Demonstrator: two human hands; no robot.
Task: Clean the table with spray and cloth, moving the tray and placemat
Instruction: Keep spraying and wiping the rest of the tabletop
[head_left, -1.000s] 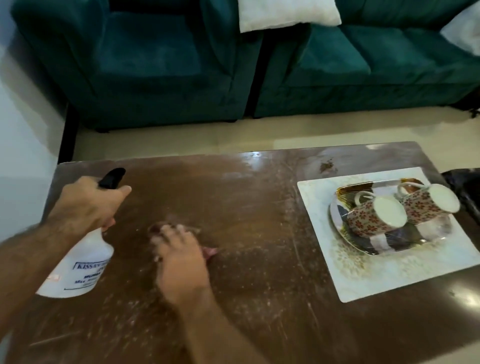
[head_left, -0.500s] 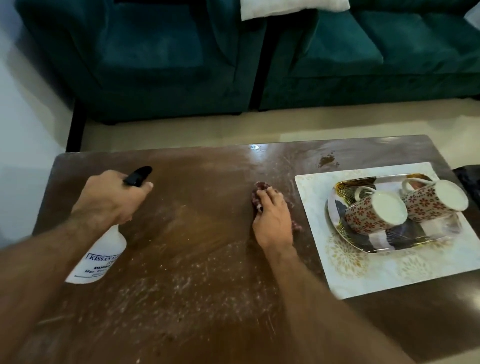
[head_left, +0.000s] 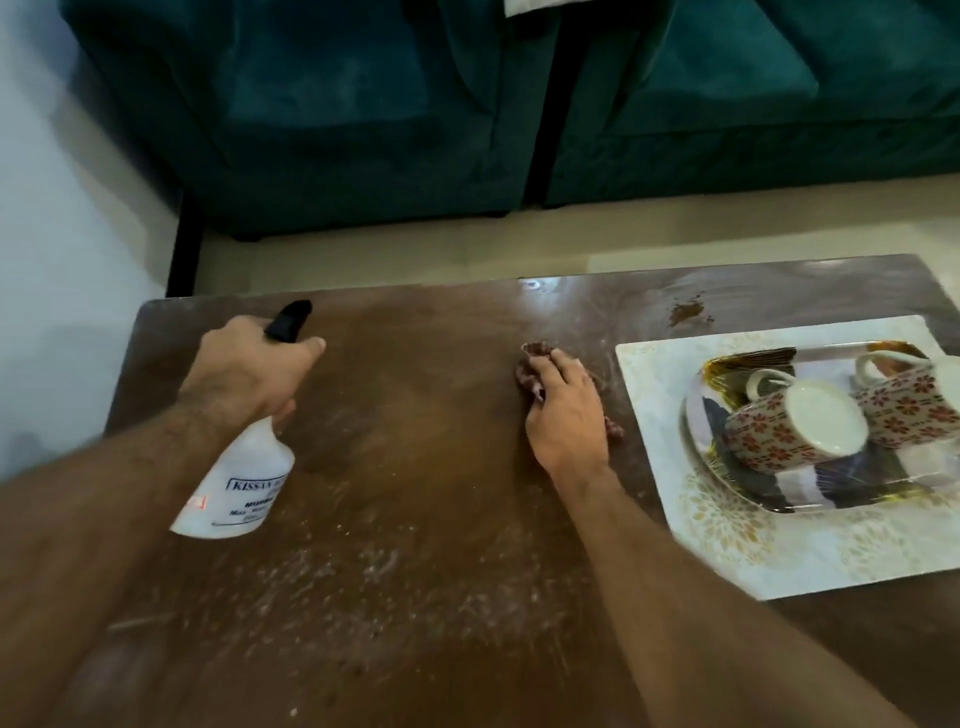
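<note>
Beyond the far edge, two dark teal sofas (head_left: 332, 119) side by side on a pale floor (head_left: 519, 244), cut off at the top of the view. In front, a wide brown table (head_left: 415, 415), glossy toward the far side, speckled with whitish streaks and droplets toward the near side, with a small brown stain (head_left: 685, 313) near the far edge. On the right part, a white placemat (head_left: 727, 545) with a faint gold floral print, running out of view at the right. On the placemat, a patterned tray (head_left: 831, 488), also clipped at the right. In the tray, two floral cups (head_left: 789, 426) lying on their sides, touching; the right one partly out of view. Left of centre, a white spray bottle (head_left: 239, 483) with a black trigger head, tilted, label text only partly readable. Left hand (head_left: 244, 374) wrapped round the bottle's neck, forefinger stretched forward under the nozzle. Right hand (head_left: 566, 410) just left of the placemat, fingers fairly straight, pressing flat on a dark reddish cloth (head_left: 532, 366); most of the cloth hidden under the palm, only edges showing at the fingertips and beside the wrist. Bottle and cloth well apart.
</note>
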